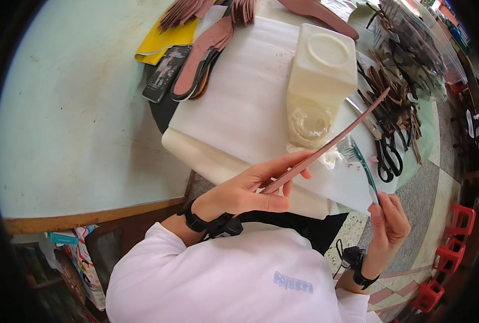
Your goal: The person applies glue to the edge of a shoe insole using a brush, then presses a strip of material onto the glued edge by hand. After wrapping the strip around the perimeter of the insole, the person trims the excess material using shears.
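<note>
- The landmark is a boxy, cream-coloured plastic container (325,67): rounded corners, a raised ring on its upper face, and a round cup at the near end, coated with a glossy, crusted pale residue.
- Under the container lies a smooth white sheet (228,107), its near edge curling over in a soft roll.
- Left of the container, a stack of sole-shaped pieces (207,56) shows matt pinkish-brown faces and dark edges; beside it rest a flat, glossy smartphone (165,74) and a yellow sheet (166,40).
- Right of the container are black-handled scissors (389,156) and a tangle of thin dark offcuts (406,105), limp and curled.
- The pinkish-brown piece (333,140) is just on the near side of the container, slanting up past its right. Seen nearly edge-on, it looks thin, matt and gently bowed; its full outline cannot be told.
- The left hand (250,185), nearer the wearer than the container, pinches that piece's lower end between thumb and fingers.
- The right hand (391,222), to the container's near right, has thumb and fingers closed around the handle of a toothbrush (367,171), clear and teal with dark bristles. The bristles are close to the piece; whether they touch is unclear.
</note>
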{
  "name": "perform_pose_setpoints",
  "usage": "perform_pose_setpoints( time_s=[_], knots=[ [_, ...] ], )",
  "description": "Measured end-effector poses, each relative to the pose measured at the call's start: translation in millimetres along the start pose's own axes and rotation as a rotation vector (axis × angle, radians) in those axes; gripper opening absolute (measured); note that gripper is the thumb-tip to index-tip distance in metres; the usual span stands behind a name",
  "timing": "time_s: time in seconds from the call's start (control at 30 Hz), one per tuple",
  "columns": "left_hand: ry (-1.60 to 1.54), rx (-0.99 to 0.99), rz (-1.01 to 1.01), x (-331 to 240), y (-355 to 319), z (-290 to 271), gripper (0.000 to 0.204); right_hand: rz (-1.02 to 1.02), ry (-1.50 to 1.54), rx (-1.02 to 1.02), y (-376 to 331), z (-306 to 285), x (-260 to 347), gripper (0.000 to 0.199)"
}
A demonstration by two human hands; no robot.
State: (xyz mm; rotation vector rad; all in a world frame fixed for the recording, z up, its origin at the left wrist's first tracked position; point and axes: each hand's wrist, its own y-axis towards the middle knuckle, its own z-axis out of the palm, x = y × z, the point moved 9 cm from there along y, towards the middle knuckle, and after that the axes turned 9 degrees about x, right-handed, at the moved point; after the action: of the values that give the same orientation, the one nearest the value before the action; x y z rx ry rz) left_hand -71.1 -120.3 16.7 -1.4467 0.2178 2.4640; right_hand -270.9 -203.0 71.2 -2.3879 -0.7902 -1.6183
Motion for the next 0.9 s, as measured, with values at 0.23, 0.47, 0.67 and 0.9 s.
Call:
perform_pose_setpoints(
  time_s=[0.23, 0.47, 0.67, 0.9],
  knots=[
    [0.035, -0.016, -0.113, 12.1, 13.5, 10.6, 0.084, -0.195, -0.213, -0.029, -16.3, -12.0, 18.8, 0.025],
    [0.113, 0.03, -0.113, 19.3, 21.9, 17.2, 0.081, -0.219, -0.407, -0.214, -22.2, -39.0, 13.5, 0.024],
    [0.17, 0.051, -0.134, 18.9, 24.6, 17.8, 0.077, -0.276, -0.392, -0.06, -23.6, -25.2, 23.4, 0.027],
    [0.242, 0.052, -0.108, 14.1, 23.1, 19.3, 0.076, -0.266, -0.466, -0.218, -13.4, -44.6, 9.8, 0.03]
  ],
)
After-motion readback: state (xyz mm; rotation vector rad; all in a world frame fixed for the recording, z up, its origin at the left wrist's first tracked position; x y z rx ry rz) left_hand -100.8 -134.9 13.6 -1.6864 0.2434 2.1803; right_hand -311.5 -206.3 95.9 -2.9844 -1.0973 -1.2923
